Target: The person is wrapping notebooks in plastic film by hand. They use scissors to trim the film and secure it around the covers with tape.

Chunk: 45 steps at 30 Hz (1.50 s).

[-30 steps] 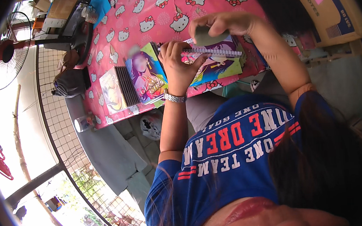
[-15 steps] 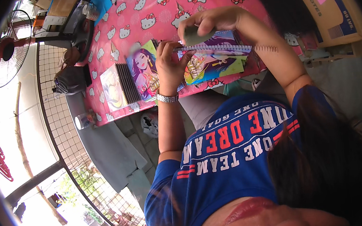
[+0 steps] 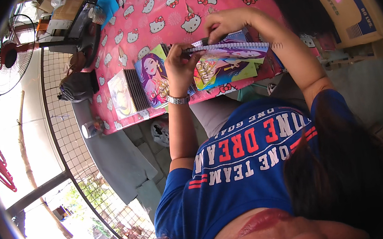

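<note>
A colourful spiral-bound notebook [image 3: 223, 64] lies on the pink cartoon-cat tablecloth [image 3: 155, 13], on top of other illustrated books. My left hand [image 3: 180, 68], with a silver bracelet at the wrist, grips the notebook's left end by the wire spiral. My right hand [image 3: 224, 23] pinches a dark tool [image 3: 214, 39] against the spiral along the notebook's top edge. Another notebook with a drawn girl on its cover [image 3: 154, 79] lies just left of my left hand. A stack of spiral-bound books [image 3: 128, 95] sits further left.
A cardboard box [image 3: 345, 1] stands at the table's right end. A dark bundle [image 3: 300, 5] lies beside it. Boxes and bags [image 3: 68, 16] crowd the far left corner, near a fan [image 3: 6, 58]. A wire mesh fence [image 3: 70, 143] runs along the left.
The notebook and both hands have shifted up and left on the table. My right hand has slid left along the spiral, and my left hand has closed over the notebook's left end.
</note>
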Tool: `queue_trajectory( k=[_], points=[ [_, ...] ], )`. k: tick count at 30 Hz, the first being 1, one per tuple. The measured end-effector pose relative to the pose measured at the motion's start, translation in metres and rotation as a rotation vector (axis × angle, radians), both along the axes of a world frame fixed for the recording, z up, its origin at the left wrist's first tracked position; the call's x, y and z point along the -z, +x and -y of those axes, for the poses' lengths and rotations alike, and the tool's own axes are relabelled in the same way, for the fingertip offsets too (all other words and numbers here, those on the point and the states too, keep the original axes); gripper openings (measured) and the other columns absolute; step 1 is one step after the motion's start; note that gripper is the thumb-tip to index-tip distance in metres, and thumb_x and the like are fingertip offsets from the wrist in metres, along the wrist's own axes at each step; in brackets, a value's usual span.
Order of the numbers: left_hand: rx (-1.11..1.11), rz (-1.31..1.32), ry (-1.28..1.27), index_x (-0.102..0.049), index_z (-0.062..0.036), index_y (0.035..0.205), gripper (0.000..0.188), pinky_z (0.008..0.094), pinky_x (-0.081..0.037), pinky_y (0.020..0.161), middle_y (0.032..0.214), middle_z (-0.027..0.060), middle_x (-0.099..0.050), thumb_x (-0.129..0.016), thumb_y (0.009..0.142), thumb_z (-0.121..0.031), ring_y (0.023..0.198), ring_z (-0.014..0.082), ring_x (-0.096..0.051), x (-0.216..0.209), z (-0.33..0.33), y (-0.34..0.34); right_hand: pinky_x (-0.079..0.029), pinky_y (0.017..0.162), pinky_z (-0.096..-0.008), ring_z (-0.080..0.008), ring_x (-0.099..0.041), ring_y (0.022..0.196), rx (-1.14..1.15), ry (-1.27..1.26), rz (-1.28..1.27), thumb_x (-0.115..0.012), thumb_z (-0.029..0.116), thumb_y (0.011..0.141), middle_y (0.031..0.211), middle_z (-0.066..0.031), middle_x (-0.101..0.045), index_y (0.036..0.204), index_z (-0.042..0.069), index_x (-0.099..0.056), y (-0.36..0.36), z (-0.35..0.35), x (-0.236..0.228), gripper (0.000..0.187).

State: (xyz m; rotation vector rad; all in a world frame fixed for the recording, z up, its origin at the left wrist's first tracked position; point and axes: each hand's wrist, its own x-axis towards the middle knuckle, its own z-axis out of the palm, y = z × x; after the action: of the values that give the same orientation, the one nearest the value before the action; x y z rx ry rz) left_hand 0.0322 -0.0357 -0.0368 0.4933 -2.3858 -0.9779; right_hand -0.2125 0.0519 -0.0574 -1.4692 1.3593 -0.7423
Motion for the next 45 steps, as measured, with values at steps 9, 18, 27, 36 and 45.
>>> queue_trajectory(
  k=[9,18,27,36,45],
  points=[
    [-0.227,-0.477,0.443,-0.066,0.0034,0.110,0.021,0.0201,-0.046,0.056,0.082,0.0052,-0.070,-0.066,0.089,0.005,0.064,0.0076,-0.063,0.018,-0.019,0.000,-0.036,0.111,-0.0473,-0.0407,-0.043,0.134,0.904,-0.392,-0.718,-0.063,0.047,0.093,0.149,-0.0219,-0.040,0.147,0.012,-0.041,-0.036,-0.115,0.114,0.069],
    [-0.323,-0.405,0.513,-0.065,0.0046,0.109,0.019,0.0244,-0.054,0.055,0.084,0.0061,-0.067,-0.066,0.095,-0.008,0.066,0.0096,-0.065,0.026,-0.019,-0.003,-0.047,0.097,-0.0405,-0.0334,-0.057,0.113,0.895,-0.104,-0.872,-0.074,0.017,0.080,0.120,-0.0158,-0.063,0.127,0.000,-0.060,0.061,-0.187,0.104,0.051],
    [-0.192,-0.438,0.449,-0.065,0.0052,0.107,0.018,0.0226,-0.053,0.061,0.088,0.0036,-0.066,-0.069,0.090,0.001,0.069,0.0086,-0.063,0.038,-0.019,0.004,-0.046,0.097,-0.0417,-0.0271,-0.057,0.112,0.602,-0.865,-0.450,-0.075,0.015,0.078,0.121,-0.0092,-0.064,0.122,0.003,-0.064,0.124,-0.092,-0.012,0.047],
    [-0.327,-0.336,-0.014,-0.072,0.0002,0.103,0.030,0.0234,-0.049,0.060,0.087,0.0069,-0.069,-0.063,0.075,0.009,0.067,0.0102,-0.063,0.040,-0.019,0.005,-0.050,0.082,-0.0351,-0.0208,-0.060,0.098,0.556,-0.897,-0.787,-0.072,0.012,0.075,0.110,-0.0057,-0.066,0.110,0.001,-0.068,0.137,-0.072,-0.022,0.038],
    [-0.208,-0.360,-0.256,-0.071,-0.0009,0.099,0.026,0.0266,-0.053,0.071,0.091,0.0096,-0.073,-0.072,0.074,0.009,0.079,0.0146,-0.069,-0.047,-0.025,0.016,-0.051,0.088,-0.0375,-0.0262,-0.063,0.101,0.483,-0.496,-0.007,-0.070,0.015,0.082,0.112,-0.0150,-0.064,0.121,0.003,-0.063,0.118,-0.113,-0.038,0.041]
  ],
)
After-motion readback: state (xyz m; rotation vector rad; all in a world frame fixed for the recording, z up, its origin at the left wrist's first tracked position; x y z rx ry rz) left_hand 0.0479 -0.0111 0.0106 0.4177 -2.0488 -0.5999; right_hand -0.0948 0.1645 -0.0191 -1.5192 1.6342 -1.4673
